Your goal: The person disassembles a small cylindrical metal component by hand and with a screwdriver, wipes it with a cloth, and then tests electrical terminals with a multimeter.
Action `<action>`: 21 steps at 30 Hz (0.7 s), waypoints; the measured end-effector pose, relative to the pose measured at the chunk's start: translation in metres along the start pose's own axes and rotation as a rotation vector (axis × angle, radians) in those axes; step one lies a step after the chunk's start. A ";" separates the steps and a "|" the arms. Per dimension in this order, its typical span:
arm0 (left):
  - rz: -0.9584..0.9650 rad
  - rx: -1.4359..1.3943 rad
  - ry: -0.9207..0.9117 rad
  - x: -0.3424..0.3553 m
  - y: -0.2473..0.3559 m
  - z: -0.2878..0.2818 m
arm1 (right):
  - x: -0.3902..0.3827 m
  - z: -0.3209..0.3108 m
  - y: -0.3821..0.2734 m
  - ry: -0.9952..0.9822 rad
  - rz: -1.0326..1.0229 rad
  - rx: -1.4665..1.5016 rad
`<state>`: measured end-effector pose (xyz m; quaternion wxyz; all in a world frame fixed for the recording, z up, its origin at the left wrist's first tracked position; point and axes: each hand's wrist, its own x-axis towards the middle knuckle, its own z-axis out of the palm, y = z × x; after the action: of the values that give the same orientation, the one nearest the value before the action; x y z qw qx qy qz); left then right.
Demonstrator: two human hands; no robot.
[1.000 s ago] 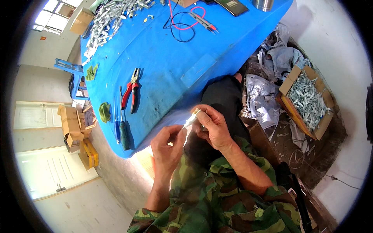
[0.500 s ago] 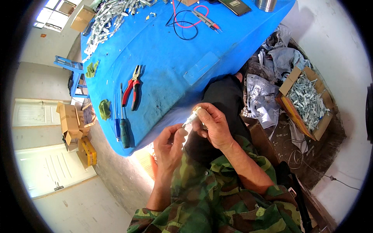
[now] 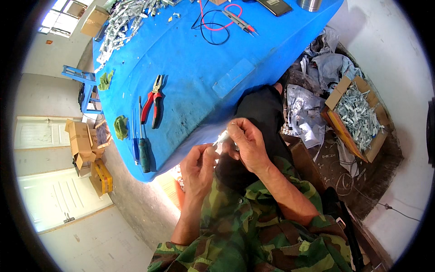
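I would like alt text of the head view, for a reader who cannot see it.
A person's left hand and right hand hold a small white piece near a blue table. On it lie pliers, a green-handled screwdriver and a pile of silvery pieces; at right, a box holds similar pieces.

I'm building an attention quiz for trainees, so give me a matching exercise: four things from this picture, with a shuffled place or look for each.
Things
1. Pliers
2. White piece
3. Phone
4. Carton

Places or looks
A. At the picture's right, holding pale pieces
B. Beside a metal cup
C. Red-and-black-handled
D. Between the left hand and right hand

Pairs: 1-C, 2-D, 3-B, 4-A
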<state>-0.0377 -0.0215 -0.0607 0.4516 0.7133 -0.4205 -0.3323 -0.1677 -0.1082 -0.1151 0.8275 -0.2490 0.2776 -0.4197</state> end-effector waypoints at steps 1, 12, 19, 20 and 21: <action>0.008 0.013 -0.001 0.000 0.000 0.000 | 0.000 0.002 -0.002 0.017 0.007 -0.006; -0.153 -0.162 -0.029 0.003 0.002 0.000 | 0.000 -0.006 0.006 -0.049 -0.028 -0.029; -0.109 -0.030 -0.006 0.000 0.002 -0.001 | -0.003 -0.003 0.001 -0.102 -0.058 -0.081; -0.112 -0.026 -0.008 0.000 0.000 0.000 | -0.003 -0.004 0.000 -0.113 -0.049 -0.088; -0.117 -0.020 -0.007 0.000 -0.001 0.000 | -0.002 -0.004 -0.001 -0.126 -0.038 -0.093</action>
<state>-0.0377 -0.0213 -0.0618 0.4370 0.7309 -0.3765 -0.3648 -0.1726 -0.1077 -0.1166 0.8228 -0.3184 0.2396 -0.4053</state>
